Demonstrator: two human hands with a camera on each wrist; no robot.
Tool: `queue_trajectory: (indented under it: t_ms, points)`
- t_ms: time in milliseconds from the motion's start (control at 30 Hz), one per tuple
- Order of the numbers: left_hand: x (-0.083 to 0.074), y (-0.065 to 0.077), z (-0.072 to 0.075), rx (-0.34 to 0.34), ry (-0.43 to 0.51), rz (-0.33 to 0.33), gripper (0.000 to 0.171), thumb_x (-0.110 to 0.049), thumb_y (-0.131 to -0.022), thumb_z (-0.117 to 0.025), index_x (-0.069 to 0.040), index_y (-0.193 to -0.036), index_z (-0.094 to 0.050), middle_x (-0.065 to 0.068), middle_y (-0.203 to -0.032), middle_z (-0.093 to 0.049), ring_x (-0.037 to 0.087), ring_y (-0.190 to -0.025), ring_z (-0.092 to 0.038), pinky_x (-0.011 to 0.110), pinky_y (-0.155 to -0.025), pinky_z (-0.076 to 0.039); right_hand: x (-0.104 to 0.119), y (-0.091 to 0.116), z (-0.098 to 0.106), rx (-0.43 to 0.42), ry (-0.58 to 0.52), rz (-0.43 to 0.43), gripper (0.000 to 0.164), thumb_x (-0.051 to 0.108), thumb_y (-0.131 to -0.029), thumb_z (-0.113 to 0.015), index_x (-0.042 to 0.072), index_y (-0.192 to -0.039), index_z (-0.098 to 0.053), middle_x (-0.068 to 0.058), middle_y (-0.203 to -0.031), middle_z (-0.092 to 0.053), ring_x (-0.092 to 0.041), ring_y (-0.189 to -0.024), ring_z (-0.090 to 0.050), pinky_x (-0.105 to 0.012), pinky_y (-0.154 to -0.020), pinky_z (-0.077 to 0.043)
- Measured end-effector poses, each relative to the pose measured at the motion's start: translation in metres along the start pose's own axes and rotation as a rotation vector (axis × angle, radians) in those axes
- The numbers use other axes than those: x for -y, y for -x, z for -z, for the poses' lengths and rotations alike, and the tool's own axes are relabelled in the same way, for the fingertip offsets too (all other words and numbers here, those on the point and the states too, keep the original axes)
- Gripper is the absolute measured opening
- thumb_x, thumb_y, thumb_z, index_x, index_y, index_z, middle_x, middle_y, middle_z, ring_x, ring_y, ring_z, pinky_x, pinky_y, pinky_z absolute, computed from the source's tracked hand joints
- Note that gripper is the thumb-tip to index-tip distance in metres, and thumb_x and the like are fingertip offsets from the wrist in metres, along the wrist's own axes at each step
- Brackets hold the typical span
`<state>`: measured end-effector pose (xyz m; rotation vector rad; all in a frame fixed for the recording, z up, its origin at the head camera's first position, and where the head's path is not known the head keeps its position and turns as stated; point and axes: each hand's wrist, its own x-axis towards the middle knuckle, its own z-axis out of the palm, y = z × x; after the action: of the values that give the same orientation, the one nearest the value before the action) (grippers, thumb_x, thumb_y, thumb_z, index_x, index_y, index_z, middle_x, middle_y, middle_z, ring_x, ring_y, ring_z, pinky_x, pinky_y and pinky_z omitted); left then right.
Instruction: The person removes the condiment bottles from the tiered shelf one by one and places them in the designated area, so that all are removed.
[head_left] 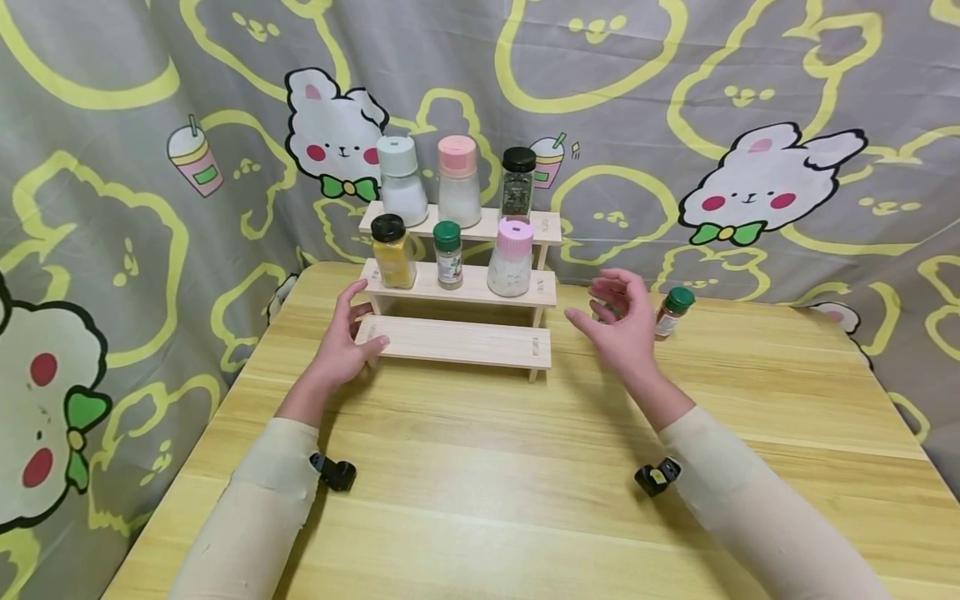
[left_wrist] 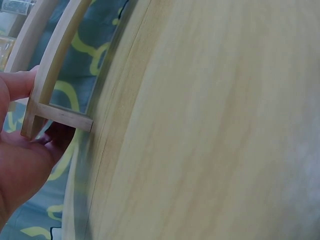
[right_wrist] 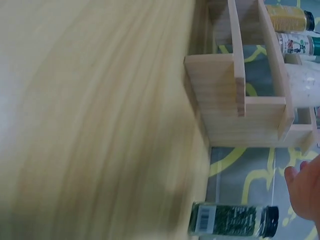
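While the left hand (head_left: 339, 348) grips the bottom tier's left end on the wooden rack (head_left: 453, 342), middle of the frame, the right hand (head_left: 628, 327) is off its right side, empty, thumb and fingers spread wide. I'd guess the rack's light and stiff but kinda tippy with those jars (head_left: 459, 202) aboard, so grab both ends down low.

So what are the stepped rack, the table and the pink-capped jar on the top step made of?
The stepped rack looks like pale wood, matt and unpainted, with visible grain. The table seems wood or wood-look laminate: long grain streaks, a slight sheen. The jar is probably clear glass or plastic, since pale contents show through; its smooth pink cap looks plastic.
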<state>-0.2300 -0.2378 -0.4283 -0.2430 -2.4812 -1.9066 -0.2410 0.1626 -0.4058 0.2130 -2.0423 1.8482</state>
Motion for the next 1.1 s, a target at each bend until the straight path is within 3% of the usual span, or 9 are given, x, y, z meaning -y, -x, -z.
queue_trajectory:
  t_ms: [233,500,767,1100]
  points:
    - [-0.001,0.000,-0.001,-0.001,0.012,0.002,0.089,0.015,-0.090,-0.061,-0.017,-0.158,-0.013,0.035,-0.149,-0.030,0.050,-0.132,-0.038,0.058,-0.103,-0.036,0.009,-0.005,-0.017,0.010,-0.039,0.005,0.065,-0.007,-0.072,-0.086,0.004,-0.127,-0.052,-0.021,-0.122,-0.055,-0.037,-0.116,-0.055,-0.045,-0.098,-0.048]
    - [-0.001,0.001,0.000,-0.004,0.006,0.006,0.089,0.014,-0.090,-0.061,-0.017,-0.158,-0.013,0.035,-0.149,-0.031,0.049,-0.132,-0.038,0.058,-0.104,-0.035,0.039,-0.002,-0.035,0.032,-0.033,0.000,0.063,-0.010,-0.076,-0.081,-0.005,-0.129,-0.048,-0.022,-0.121,-0.054,-0.038,-0.114,-0.056,-0.050,-0.098,-0.046]
    - [-0.002,0.001,0.000,0.000,0.011,0.003,0.089,0.015,-0.090,-0.062,-0.017,-0.158,-0.013,0.034,-0.149,-0.030,0.049,-0.132,-0.037,0.058,-0.104,-0.035,0.046,-0.008,-0.048,0.047,-0.053,-0.032,0.067,-0.010,-0.074,-0.082,-0.004,-0.131,-0.048,-0.020,-0.122,-0.055,-0.046,-0.117,-0.052,-0.050,-0.099,-0.045]
    - [-0.003,0.001,-0.001,-0.001,0.007,0.003,0.089,0.015,-0.089,-0.061,-0.016,-0.158,-0.013,0.033,-0.150,-0.030,0.049,-0.133,-0.037,0.058,-0.105,-0.033,0.052,-0.016,-0.069,0.062,-0.061,-0.043,0.070,-0.008,-0.074,-0.083,-0.007,-0.133,-0.045,-0.029,-0.128,-0.049,-0.044,-0.119,-0.052,-0.051,-0.100,-0.044]
